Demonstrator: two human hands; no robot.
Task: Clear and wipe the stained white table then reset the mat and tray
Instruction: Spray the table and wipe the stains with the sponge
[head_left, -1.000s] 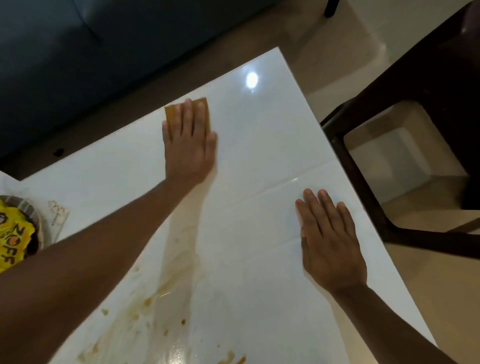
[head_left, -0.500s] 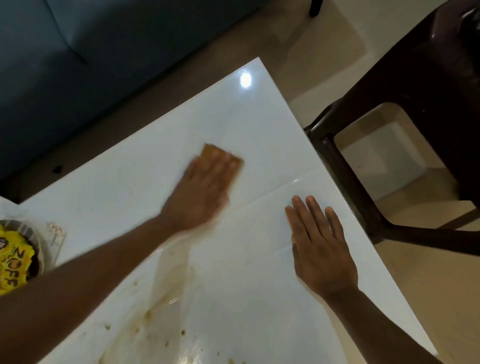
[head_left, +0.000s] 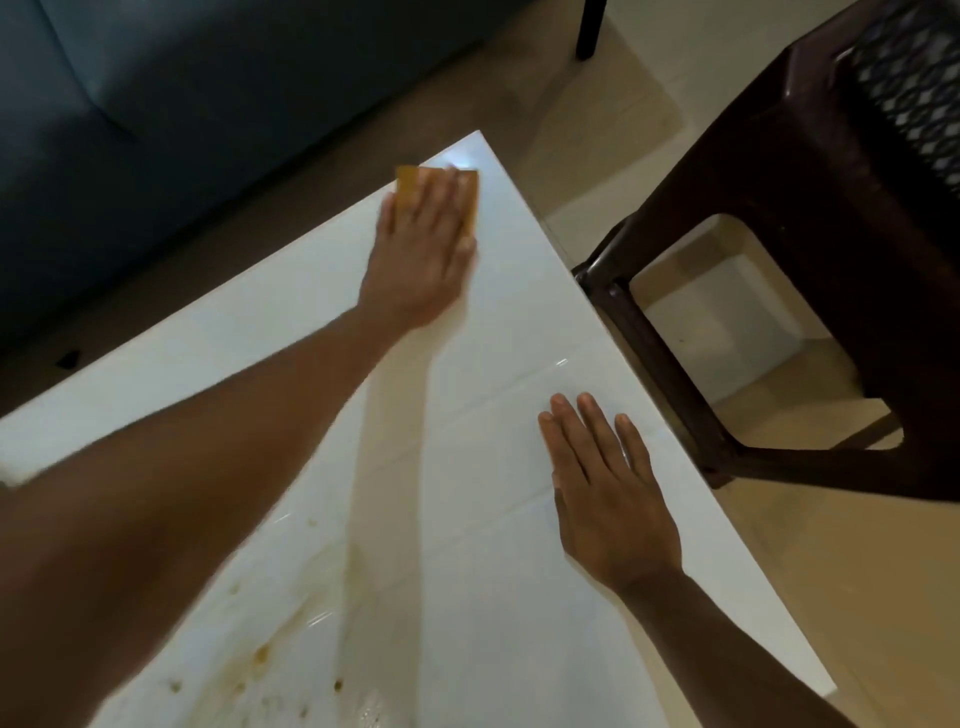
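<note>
my left hand (head_left: 422, 244) lies flat on the yellow sponge (head_left: 470, 200), fingers straight and together, pressing it down rather than curling round it. the sponge sits at the far corner of the white counter (head_left: 519, 597), close to both edges there, its yellow showing past my fingertips and along the thumb side. my right hand (head_left: 608, 499) rests palm down near the right edge, fingers spread a little, holding nothing; i judge it is only bracing me.

what matters for the next stroke: the brown stains (head_left: 291, 665) lie back toward me, near the bottom left, under and beside my left forearm, well apart from the sponge. a faint tan streak runs from them up toward my left hand. so i judge the sponge has to be drawn toward my body along that streak, and the left hand, already on it, is the one to do it. the dark stool (head_left: 831, 234) stands just off the right edge, out of that path. no mat or tray is in view.
</note>
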